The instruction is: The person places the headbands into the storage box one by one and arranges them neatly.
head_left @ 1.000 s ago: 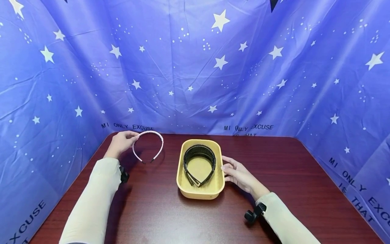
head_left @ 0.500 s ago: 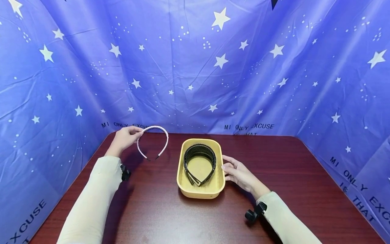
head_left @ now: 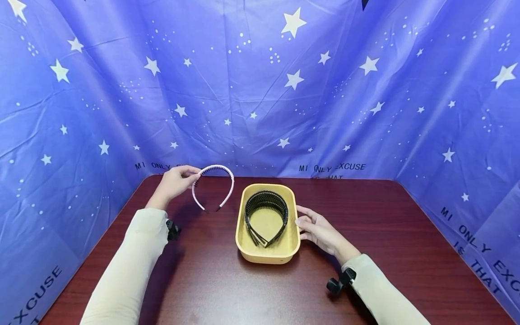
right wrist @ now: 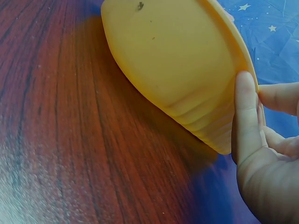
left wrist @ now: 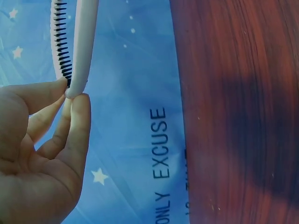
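Observation:
Between thumb and fingers, my left hand (head_left: 177,180) pinches a thin white or pale pink headband (head_left: 232,180) with dark teeth inside and black tips. The band hangs above the table, left of a yellow plastic basin (head_left: 268,260). In the left wrist view the fingertips (left wrist: 80,100) meet at one side of the headband (left wrist: 84,44). Several black toothed headbands (head_left: 266,198) lie nested together inside the basin. My right hand (head_left: 321,232) touches the basin's right side, its fingers relaxed against the outer wall. The right wrist view shows the thumb resting on the basin (right wrist: 173,60) just below the rim.
A dark red wood-grain table (head_left: 211,289) lies under everything. Blue cloth (head_left: 260,90) printed with stars and lettering hangs behind it and at both sides. A black wrist camera (head_left: 340,283) sits on the right sleeve, another (head_left: 173,230) on the left.
My left hand has moved right with the pale headband, raising it slightly and bringing it closer to the basin. The right hand and the basin have stayed in place.

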Tool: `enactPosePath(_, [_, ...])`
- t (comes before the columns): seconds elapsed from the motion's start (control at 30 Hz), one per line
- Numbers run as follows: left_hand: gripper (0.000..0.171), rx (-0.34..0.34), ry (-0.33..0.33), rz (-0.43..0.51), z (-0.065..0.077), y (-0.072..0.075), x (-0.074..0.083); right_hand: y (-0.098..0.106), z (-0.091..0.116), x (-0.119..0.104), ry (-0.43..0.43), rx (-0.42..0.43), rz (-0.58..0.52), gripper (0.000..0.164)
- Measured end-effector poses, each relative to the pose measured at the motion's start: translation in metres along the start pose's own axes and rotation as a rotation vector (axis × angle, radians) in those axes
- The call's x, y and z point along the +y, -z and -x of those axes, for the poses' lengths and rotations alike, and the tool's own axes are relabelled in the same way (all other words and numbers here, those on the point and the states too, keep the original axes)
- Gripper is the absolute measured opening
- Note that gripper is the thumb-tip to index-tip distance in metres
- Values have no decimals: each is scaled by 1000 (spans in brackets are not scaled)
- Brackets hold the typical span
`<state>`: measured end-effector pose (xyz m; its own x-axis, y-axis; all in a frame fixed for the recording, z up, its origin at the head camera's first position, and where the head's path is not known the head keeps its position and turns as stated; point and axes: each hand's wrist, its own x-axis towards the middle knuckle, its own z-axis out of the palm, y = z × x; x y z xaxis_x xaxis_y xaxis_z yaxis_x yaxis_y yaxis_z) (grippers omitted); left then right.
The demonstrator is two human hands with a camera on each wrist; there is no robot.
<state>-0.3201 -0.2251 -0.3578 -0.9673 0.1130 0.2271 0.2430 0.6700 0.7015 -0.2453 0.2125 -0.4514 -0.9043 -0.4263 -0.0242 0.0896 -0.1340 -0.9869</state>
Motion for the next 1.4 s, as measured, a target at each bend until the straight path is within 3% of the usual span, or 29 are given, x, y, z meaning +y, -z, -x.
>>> enactPosePath(0.57, [25, -115, -88, 142, 2, -34, 36, 0, 0, 2, 3, -6, -21, 65])
enactPosePath(1.4, [22, -174, -160, 220, 8, -87, 67, 0, 0, 2, 7, -18, -14, 66])
